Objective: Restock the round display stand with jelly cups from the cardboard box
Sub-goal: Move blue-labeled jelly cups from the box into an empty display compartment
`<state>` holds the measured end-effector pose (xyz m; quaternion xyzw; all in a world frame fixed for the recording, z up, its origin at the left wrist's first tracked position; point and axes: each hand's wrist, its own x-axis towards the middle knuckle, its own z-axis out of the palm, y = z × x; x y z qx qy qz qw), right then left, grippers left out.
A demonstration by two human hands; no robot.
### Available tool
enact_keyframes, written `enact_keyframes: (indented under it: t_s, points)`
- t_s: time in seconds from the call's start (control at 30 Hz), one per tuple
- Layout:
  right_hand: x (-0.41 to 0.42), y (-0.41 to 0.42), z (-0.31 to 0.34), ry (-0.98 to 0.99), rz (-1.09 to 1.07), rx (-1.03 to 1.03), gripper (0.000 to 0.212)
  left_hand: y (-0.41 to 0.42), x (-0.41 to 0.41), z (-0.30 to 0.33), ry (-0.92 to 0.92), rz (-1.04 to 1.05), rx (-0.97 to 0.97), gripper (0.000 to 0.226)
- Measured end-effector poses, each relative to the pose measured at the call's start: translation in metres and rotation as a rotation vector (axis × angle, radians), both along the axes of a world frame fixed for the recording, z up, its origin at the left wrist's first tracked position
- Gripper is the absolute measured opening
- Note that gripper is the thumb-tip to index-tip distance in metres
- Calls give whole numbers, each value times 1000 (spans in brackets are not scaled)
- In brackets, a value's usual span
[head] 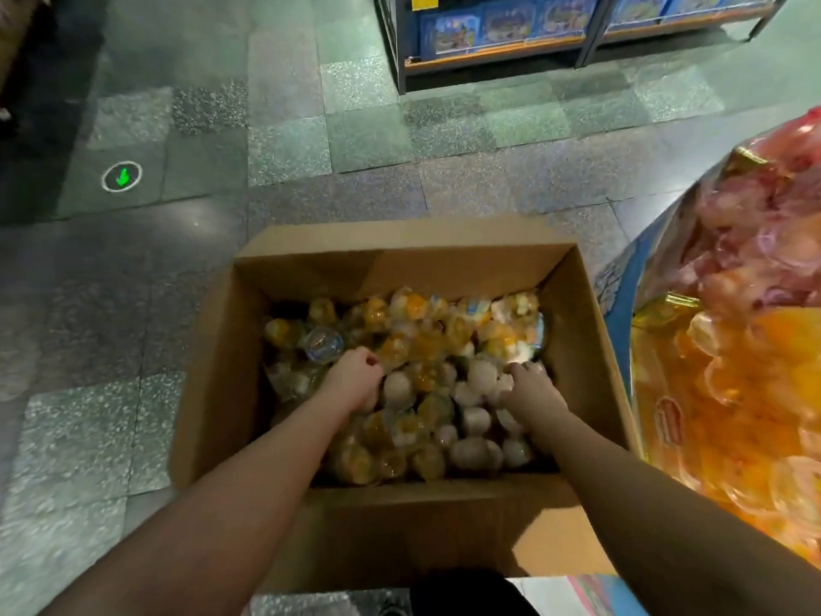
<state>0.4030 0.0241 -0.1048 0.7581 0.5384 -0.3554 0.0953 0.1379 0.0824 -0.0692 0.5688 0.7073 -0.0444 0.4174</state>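
An open cardboard box point(213, 375) stands on the floor in front of me, filled with several jelly cups point(426, 349), orange-yellow at the back and left, pale purple at the front right. Both my hands are down inside it. My left hand point(355, 379) digs into the cups near the middle with its fingers curled down among them. My right hand point(528, 386) reaches into the pale cups on the right, its fingers buried in the pile. The round display stand point(733, 393) rises at the right edge, heaped with orange and pink jelly cups.
Grey tiled floor surrounds the box, with a green arrow marker point(121, 176) at the left. A dark metal shelf point(502, 37) with blue boxed goods stands at the back. The box's front flap point(444, 526) folds toward me.
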Motion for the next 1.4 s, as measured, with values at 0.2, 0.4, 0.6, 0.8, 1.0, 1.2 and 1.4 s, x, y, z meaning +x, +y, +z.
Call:
enact_keyframes:
  t_s: [0.2,0.4,0.6,0.8,1.0,1.2,1.4]
  points:
    - [12,40,-58,-145,216,-13,62,51,29,-55,56,-34,-48,49]
    - [14,57,-90,-284,285,24,68,68,42,-107,114,-38,-158,58]
    - [14,84,-96,-355,271,-61,82,68,37,-126,201,-33,-106,73]
    - [20,89,-95,-249,85,7,81,54,28,-98,62,40,-7,75]
    - [2,41,-41,189,-356,201,62,10,11,-29,-240,276,-9,89]
    - [-39,-49,31,962,-932,77,62,-72,-6,31,-482,243,-11,94]
    - [-73,-150,101,1248,-984,47,29,-164,-17,80,-596,91,161,80]
